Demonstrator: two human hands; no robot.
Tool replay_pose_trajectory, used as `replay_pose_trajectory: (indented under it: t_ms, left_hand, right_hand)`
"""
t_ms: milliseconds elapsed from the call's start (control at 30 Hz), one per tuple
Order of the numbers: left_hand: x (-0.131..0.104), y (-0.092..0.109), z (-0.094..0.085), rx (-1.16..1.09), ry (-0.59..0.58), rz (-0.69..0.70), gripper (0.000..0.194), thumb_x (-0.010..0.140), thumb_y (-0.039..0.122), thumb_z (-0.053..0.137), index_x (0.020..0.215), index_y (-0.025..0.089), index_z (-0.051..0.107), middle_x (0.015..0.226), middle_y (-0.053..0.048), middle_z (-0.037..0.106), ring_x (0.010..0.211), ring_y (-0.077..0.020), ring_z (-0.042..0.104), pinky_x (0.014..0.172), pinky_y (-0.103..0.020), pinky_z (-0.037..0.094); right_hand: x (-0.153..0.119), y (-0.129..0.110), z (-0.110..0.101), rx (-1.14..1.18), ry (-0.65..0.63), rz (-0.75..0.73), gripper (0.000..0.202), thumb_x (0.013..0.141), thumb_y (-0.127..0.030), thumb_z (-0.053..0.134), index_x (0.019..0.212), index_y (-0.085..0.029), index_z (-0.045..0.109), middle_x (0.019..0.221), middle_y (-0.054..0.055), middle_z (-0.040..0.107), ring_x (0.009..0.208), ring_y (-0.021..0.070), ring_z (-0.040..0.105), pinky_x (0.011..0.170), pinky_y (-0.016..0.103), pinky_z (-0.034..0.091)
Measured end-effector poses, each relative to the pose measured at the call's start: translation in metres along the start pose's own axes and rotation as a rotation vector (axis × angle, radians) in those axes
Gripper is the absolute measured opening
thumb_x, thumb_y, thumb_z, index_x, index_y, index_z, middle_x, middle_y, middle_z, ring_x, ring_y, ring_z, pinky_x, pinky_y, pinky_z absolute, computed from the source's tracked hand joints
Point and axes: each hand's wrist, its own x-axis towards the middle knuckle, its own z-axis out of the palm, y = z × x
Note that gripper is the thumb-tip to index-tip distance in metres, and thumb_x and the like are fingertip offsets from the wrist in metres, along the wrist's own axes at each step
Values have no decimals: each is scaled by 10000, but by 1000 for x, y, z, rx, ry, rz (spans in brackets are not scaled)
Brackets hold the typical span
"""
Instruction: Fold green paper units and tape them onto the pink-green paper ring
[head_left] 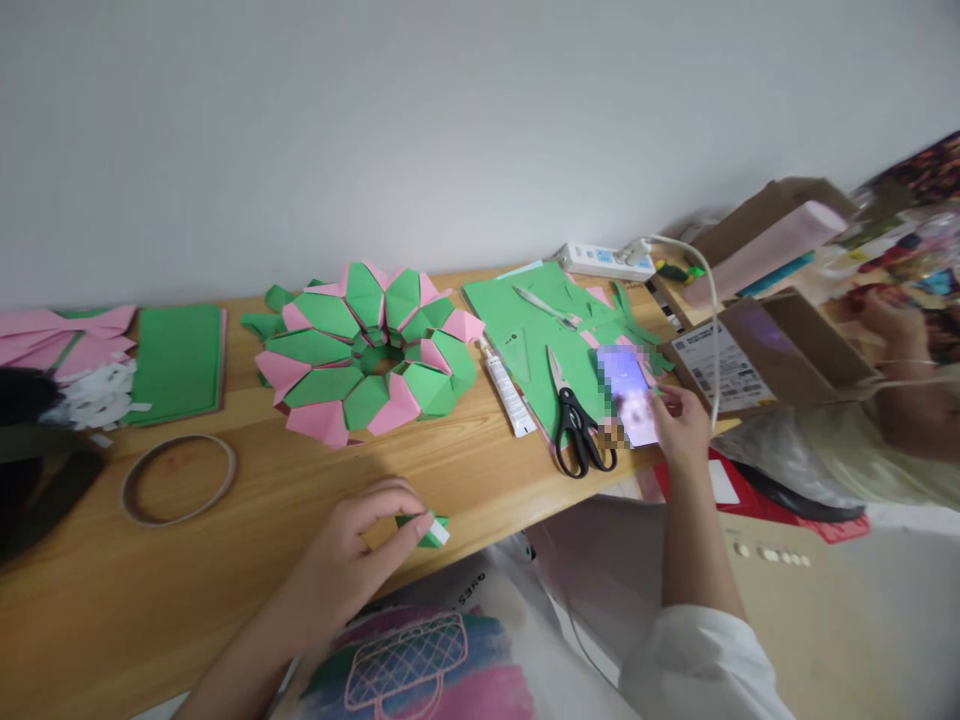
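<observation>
Near the table's front edge, my left hand (367, 535) pinches a small folded piece of green paper (430, 542) between thumb and fingers. A short white strip (441, 534) lies on that piece. Over to the right, my right hand (684, 428) has its fingers closed at the right edge of a phone (628, 388) with a lit screen, partly blurred out. Black-handled scissors (576, 425) lie just left of the phone, beside a white glue tube (510, 390). Behind my left hand sits a ring-shaped folded-paper flower (367, 350) in green and pink.
Green paper sheets (180, 360), pink pieces and white scraps (94, 390) lie left, near a tape ring (178, 480). Green paper (495, 300), a craft knife (546, 306) and a power strip (604, 262) are at the back. Rightward stand a cardboard box (780, 345) and another person's arm (911, 400).
</observation>
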Motion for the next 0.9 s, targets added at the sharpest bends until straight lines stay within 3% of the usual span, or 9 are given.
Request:
replay_pose_trajectory:
  t_ms: [167,367,667,900]
  left_hand:
    - [-1,3,-3,5,8,-9,239,878,281,511,687,188,620,728,5,616,720,-131,602,674,-229,449]
    - [2,8,-6,11,5,-6,245,868,282,516,673,185,628,708,8,619,696,-124,606,661,-219,450]
    - [2,5,-6,-9,-5,-20,249,880,286,510,687,187,631,725,4,623,712,-131,603,677,-231,450]
    - [0,5,-7,-8,-1,-17,242,878,284,510,692,190,632,730,6,621,721,-130,603,679,-232,448]
  right_hand:
    - [14,-5,1,-66,-11,45,461,650,-590,658,827,-166,700,592,28,615,579,211,570,627,365,476]
    - [11,-10,0,-107,-22,62,525,582,-591,699,870,-153,724,594,27,627,552,213,564,580,352,440]
    - [17,-4,1,-100,19,34,474,636,-627,655,770,-175,702,552,22,624,529,197,552,580,347,455]
    - [11,-6,-3,-65,22,49,479,602,-614,677,765,-165,714,594,50,663,534,197,559,543,333,434]
